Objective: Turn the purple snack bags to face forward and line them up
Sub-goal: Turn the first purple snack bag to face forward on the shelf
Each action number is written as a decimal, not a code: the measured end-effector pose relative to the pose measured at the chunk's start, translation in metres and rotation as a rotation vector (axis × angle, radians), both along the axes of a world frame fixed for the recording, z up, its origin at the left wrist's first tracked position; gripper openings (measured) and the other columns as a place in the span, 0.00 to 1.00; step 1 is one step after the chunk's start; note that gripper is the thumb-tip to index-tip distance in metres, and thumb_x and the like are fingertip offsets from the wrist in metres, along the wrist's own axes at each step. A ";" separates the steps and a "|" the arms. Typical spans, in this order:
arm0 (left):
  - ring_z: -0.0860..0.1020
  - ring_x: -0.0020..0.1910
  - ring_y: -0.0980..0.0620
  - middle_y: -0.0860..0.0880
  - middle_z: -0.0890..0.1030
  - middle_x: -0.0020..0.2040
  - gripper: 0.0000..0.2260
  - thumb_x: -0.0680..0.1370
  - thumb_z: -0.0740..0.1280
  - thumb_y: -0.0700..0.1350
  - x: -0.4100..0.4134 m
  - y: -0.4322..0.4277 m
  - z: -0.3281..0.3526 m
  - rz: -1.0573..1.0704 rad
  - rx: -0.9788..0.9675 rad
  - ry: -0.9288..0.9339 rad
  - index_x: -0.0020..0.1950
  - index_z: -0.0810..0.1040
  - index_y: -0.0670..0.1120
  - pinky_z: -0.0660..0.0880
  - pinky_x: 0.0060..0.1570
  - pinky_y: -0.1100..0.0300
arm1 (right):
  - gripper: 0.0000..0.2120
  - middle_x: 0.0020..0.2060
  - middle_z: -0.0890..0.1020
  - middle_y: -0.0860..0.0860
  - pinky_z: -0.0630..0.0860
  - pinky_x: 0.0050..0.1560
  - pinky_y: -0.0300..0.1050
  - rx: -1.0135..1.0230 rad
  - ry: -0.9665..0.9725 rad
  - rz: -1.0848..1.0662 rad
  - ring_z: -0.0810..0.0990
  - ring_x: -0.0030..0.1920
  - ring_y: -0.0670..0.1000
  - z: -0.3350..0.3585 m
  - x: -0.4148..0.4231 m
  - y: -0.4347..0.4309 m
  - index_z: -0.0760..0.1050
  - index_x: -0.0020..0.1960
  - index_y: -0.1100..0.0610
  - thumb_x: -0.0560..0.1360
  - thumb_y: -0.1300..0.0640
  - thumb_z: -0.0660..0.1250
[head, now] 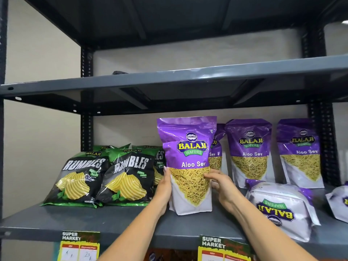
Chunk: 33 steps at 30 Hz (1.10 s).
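A purple Aloo Sev bag point(188, 157) stands upright on the grey shelf point(94, 221), label facing me. My left hand point(164, 189) presses its left side and my right hand point(221, 183) grips its right side. Behind it another purple bag point(216, 153) is mostly hidden. Two more purple bags point(249, 151) point(299, 149) stand upright at the back, facing forward. A purple bag point(280, 208) lies flat and upside down at the front right. Another fallen bag point(339, 202) is cut off by the right edge.
Black and green Rumbles chip bags point(105, 176) lean in a group on the shelf's left part. The shelf above point(169, 78) hangs low over the bags. Yellow price tags point(80, 245) point(224, 249) hang from the shelf's front edge. A black upright post point(320, 144) stands at right.
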<state>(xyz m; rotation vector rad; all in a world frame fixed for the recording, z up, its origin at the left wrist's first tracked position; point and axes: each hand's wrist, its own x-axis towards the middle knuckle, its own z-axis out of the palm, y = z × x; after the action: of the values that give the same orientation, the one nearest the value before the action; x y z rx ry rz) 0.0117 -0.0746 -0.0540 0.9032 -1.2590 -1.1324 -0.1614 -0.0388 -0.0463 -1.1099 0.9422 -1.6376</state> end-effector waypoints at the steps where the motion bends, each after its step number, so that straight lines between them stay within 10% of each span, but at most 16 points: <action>1: 0.77 0.58 0.50 0.48 0.79 0.61 0.33 0.74 0.52 0.70 -0.002 0.002 0.001 0.034 -0.023 0.004 0.67 0.73 0.50 0.73 0.62 0.52 | 0.22 0.41 0.81 0.52 0.66 0.39 0.44 0.000 -0.015 -0.001 0.76 0.38 0.50 0.001 0.001 0.000 0.72 0.54 0.53 0.61 0.61 0.73; 9: 0.83 0.49 0.59 0.48 0.82 0.60 0.35 0.62 0.78 0.55 -0.001 0.014 -0.005 -0.119 -0.177 -0.076 0.65 0.69 0.47 0.78 0.45 0.66 | 0.30 0.44 0.83 0.51 0.74 0.40 0.40 -0.028 0.044 0.136 0.81 0.42 0.48 -0.001 0.005 0.008 0.70 0.63 0.55 0.61 0.61 0.72; 13: 0.83 0.48 0.61 0.53 0.84 0.55 0.31 0.62 0.77 0.55 0.007 0.015 -0.003 -0.180 -0.169 -0.087 0.62 0.71 0.50 0.78 0.40 0.70 | 0.28 0.42 0.86 0.46 0.74 0.40 0.39 -0.026 0.115 0.119 0.84 0.41 0.45 -0.004 0.006 0.013 0.73 0.59 0.52 0.60 0.57 0.75; 19: 0.81 0.57 0.56 0.54 0.83 0.58 0.29 0.63 0.79 0.59 0.021 0.025 -0.007 -0.193 -0.180 -0.135 0.60 0.73 0.58 0.76 0.61 0.55 | 0.24 0.46 0.84 0.49 0.75 0.34 0.30 -0.053 0.191 0.142 0.84 0.42 0.43 -0.009 0.012 0.033 0.69 0.63 0.52 0.70 0.59 0.73; 27: 0.83 0.47 0.65 0.55 0.82 0.56 0.27 0.65 0.73 0.54 0.038 0.056 -0.011 -0.174 -0.234 -0.102 0.63 0.72 0.54 0.78 0.40 0.73 | 0.38 0.57 0.82 0.51 0.76 0.61 0.47 -0.081 0.344 0.145 0.82 0.57 0.51 -0.012 0.026 0.062 0.64 0.65 0.48 0.59 0.47 0.76; 33: 0.81 0.57 0.57 0.53 0.81 0.61 0.29 0.65 0.75 0.59 0.048 0.071 -0.014 -0.169 -0.225 -0.117 0.64 0.71 0.56 0.77 0.50 0.66 | 0.29 0.58 0.81 0.48 0.78 0.49 0.34 -0.077 0.382 0.145 0.82 0.56 0.45 -0.013 0.034 0.076 0.65 0.64 0.48 0.68 0.52 0.74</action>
<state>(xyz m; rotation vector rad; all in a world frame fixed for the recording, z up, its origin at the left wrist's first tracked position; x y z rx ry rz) 0.0600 -0.0032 -0.0675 0.7127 -1.5487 -1.0538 -0.1275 0.0377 -0.0597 -1.5438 1.0168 -1.3783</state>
